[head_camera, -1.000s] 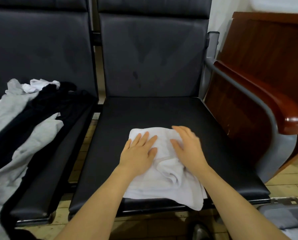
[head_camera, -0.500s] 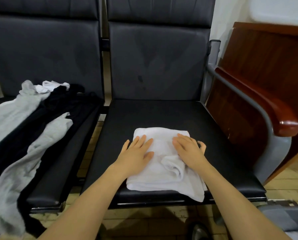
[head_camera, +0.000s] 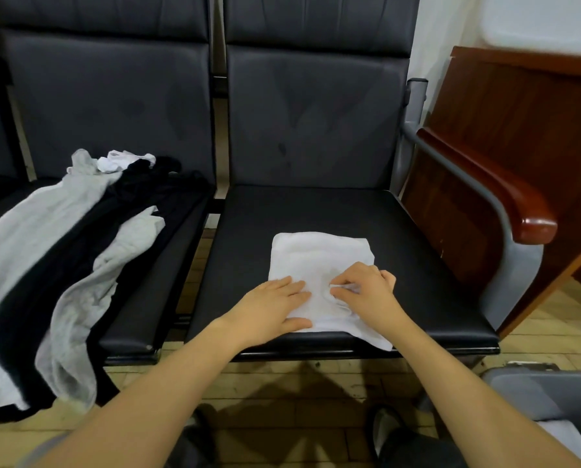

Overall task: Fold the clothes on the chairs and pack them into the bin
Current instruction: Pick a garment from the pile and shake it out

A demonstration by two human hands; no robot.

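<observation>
- White folded garment (head_camera: 319, 261) is laid flat on the black chair seat (head_camera: 417, 265), toward its front edge.
- Its near left part is pressed by the left hand (head_camera: 275, 309), fingers kept straight and flat.
- A fold of its cloth is pinched by the right hand (head_camera: 366, 292), at 3 o'clock of the left hand.
- Grey, black and white clothes (head_camera: 63, 265) are draped over the neighbouring seat at 9 o'clock.
- A grey bin (head_camera: 535, 390) is seen at 5 o'clock.

Both hands have slid back toward the near edge of the white garment (head_camera: 319, 256); the right hand (head_camera: 366, 288) now pinches a fold, fingers curled.
</observation>
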